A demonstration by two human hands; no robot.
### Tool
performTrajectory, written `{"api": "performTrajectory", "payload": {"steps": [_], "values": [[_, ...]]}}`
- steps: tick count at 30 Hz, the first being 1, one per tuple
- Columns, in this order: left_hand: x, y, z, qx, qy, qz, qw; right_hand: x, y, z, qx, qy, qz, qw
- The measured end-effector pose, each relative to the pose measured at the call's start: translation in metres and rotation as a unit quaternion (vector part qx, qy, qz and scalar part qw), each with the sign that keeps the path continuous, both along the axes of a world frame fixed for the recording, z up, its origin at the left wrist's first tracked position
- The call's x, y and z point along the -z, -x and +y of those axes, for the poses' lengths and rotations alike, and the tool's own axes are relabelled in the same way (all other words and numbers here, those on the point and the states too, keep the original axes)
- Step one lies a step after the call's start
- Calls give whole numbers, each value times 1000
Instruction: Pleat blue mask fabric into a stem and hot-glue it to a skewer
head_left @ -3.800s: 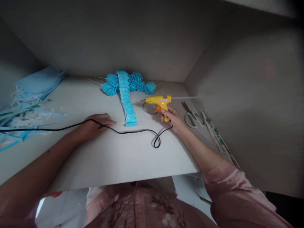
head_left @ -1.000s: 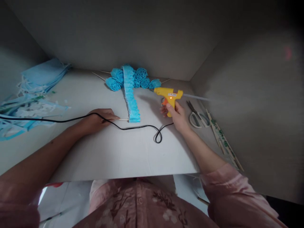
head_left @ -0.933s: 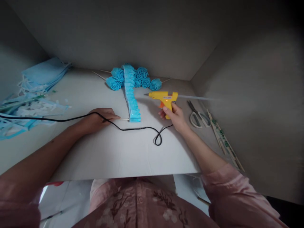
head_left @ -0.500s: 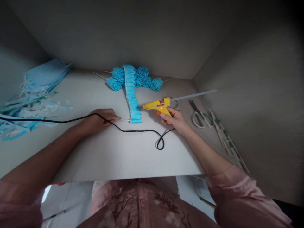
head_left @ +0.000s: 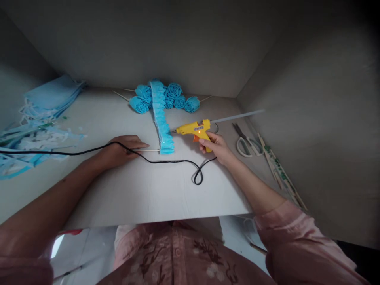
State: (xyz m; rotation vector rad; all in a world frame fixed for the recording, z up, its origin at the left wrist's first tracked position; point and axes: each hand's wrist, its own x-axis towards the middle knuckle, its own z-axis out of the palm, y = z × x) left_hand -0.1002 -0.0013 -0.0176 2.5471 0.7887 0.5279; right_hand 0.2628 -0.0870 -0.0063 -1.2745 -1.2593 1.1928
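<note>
At the far left of the worktop [head_left: 166, 194] a stack of blue face masks [head_left: 53, 97] lies towards the back, white loops showing along its edges, with a loose heap of white, blue and green scraps [head_left: 34, 138] in front of it. A black cord [head_left: 163, 162] runs in from that side and crosses the left hand [head_left: 121, 150]. This hand rests low with its fingers close together and the index finger stretched out; a thin wooden stick [head_left: 151, 150] runs in under it, but whether the grip pinches the stick I cannot tell. The stick's other end meets the near end of a ruffled blue strip [head_left: 160, 120], which stretches away across the middle, its far part lying over a row of blue roses [head_left: 175, 91]. The nozzle of a yellow glue gun [head_left: 194, 128] points at the strip's right edge, touching or just beside it. The right hand [head_left: 218, 145] has its grip closed round the gun's handle, near the orange trigger, while a translucent glue stick [head_left: 237, 116] juts from the rear. Further right lie scissors [head_left: 248, 145], blades apart, then a bundle of thin sticks with green bits [head_left: 279, 168] along the side wall.
</note>
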Motion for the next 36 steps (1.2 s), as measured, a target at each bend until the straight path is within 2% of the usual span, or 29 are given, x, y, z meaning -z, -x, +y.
{"api": "performTrajectory", "payload": {"steps": [13, 23, 31, 36], "values": [[-6, 0, 0, 18, 6, -12, 1000, -3, 2, -1, -20, 0, 8, 1000], [-6, -1, 1, 17, -15, -11, 1000, 1, -1, 1, -21, 2, -3, 1000], [2, -3, 4, -13, -32, -39, 999, 1, -2, 10, -12, 21, 44, 999], [6, -3, 3, -58, -21, -59, 996, -12, -3, 7, -4, 66, 63, 996]]}}
